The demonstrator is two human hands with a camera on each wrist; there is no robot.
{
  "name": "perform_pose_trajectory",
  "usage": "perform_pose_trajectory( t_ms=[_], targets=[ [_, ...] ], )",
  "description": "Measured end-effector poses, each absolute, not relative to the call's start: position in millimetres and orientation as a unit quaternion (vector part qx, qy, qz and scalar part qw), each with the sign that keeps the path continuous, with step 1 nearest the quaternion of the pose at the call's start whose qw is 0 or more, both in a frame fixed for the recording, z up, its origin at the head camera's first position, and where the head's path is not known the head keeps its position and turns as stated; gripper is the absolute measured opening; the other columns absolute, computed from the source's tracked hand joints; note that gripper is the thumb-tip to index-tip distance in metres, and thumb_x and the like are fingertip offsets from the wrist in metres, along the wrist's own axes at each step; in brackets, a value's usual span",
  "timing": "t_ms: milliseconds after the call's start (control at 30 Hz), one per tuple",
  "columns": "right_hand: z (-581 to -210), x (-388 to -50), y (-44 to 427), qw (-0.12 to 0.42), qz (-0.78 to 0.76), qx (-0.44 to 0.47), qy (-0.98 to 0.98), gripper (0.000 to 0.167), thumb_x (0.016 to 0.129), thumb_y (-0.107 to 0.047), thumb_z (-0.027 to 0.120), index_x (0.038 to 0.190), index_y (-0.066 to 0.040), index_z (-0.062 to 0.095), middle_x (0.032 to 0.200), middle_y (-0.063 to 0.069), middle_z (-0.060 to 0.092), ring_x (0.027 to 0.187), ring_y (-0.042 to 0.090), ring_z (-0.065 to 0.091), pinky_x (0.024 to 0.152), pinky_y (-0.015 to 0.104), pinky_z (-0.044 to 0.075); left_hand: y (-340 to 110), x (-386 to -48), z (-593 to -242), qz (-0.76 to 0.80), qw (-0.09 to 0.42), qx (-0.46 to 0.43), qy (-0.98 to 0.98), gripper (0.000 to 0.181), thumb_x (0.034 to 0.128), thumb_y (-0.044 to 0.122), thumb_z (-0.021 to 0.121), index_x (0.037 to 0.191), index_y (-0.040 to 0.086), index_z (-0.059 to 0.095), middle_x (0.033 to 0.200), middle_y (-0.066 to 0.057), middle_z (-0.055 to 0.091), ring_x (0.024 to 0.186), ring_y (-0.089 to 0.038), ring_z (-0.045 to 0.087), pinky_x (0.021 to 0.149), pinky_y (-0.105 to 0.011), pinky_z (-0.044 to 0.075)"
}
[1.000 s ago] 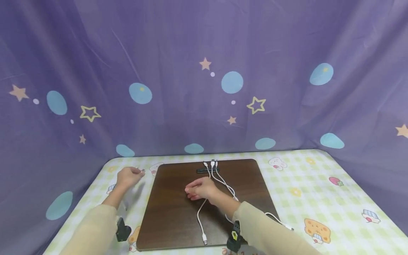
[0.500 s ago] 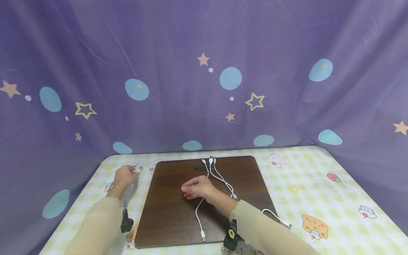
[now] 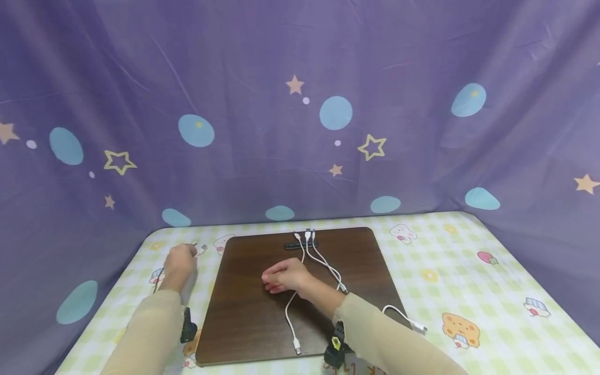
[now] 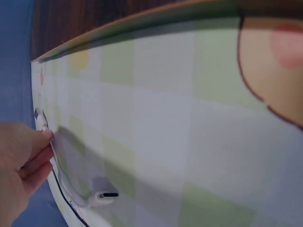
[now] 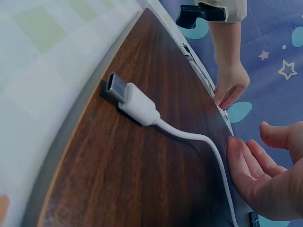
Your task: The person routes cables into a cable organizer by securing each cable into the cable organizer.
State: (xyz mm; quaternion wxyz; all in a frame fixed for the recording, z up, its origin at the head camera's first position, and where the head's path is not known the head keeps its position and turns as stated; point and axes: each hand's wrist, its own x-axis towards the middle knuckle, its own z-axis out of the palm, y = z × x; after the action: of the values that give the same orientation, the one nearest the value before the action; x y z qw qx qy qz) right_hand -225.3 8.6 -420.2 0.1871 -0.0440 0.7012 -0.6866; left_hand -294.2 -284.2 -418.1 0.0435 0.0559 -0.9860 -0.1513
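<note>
I judge the slim white plastic-sheathed cable (image 3: 201,250) to be light and limp: the cord should bend freely and carry little of its own shape. The smooth sheath may slip slightly under dry fingertips. The moulded plug bodies look stiff and offer the surest hold; I would keep pressure off the metal tips, which I rate as the fragile part.

Position: the cable is at the far left of the checked, cloth-covered worktop (image 3: 436,291), off the dark-brown wood-grained rectangular board (image 3: 244,297). The left hand (image 3: 180,264) has its grip closed to a pinch, thumb against fingers, on the cord just behind the white flat-ended plug (image 4: 42,118). That plug projects beyond the fingertips toward the far edge. From the fingers the cord appears to loop back to a white narrow plug (image 4: 101,198), on the wrist side of the grip; whether this end touches the cloth I cannot tell.

The right hand (image 3: 287,275) is over the board, its grip partly open: the right wrist view shows thumb and bent fingers apart, with nothing between them. Nearest to it is a second white cable (image 5: 141,109), lying on the board with 1 narrow plug near the edge. I find no contact there.
</note>
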Motion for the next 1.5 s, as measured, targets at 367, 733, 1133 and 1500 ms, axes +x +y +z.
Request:
perform_pose_trajectory(
  t_ms=[367,733,1133,1500],
  targets=[
    [-422,-227,5,0.189,-0.695,-0.035,0.693,0.022,0.086,-0.003,0.069,0.103,0.011,0.068,0.099,0.028,0.071,0.082,0.030,0.073,0.070,0.036,0.062,-290,-301,-417,-0.137,0.034,0.029,-0.990,0.027,0.0763,-0.007,0.057,0.102,-0.007,0.066,0.108,-0.031,0.066,0.097,-0.048,0.062,0.082,-0.054,0.053],
    [-421,-225,6,0.195,-0.703,-0.022,0.684,0.022,0.086,-0.003,0.068,0.103,0.011,0.068,0.098,0.028,0.072,0.077,0.023,0.073,0.070,0.033,0.062,-291,-301,-409,-0.152,-0.004,0.003,-0.988,0.028,0.0782,-0.005,0.051,0.103,-0.010,0.063,0.109,-0.032,0.064,0.101,-0.050,0.059,0.089,-0.055,0.050],
    [-420,-228,1,0.204,-0.709,-0.017,0.675,0.022,0.086,-0.002,0.068,0.104,0.012,0.067,0.100,0.028,0.071,0.074,0.017,0.071,0.073,0.032,0.062,-303,-296,-387,-0.153,-0.002,-0.050,-0.987,0.027,0.0744,-0.003,0.052,0.097,-0.011,0.065,0.091,-0.027,0.067,0.085,-0.040,0.062,0.080,-0.049,0.053],
    [-421,-228,-6,0.214,-0.725,-0.015,0.654,0.025,0.087,0.001,0.066,0.107,0.014,0.065,0.105,0.031,0.069,0.091,0.032,0.073,0.081,0.037,0.061,-307,-288,-381,-0.203,-0.017,-0.037,-0.978,0.021,0.0798,0.000,0.057,0.095,-0.011,0.065,0.086,-0.026,0.067,0.079,-0.033,0.062,0.071,-0.037,0.051]
  ],
)
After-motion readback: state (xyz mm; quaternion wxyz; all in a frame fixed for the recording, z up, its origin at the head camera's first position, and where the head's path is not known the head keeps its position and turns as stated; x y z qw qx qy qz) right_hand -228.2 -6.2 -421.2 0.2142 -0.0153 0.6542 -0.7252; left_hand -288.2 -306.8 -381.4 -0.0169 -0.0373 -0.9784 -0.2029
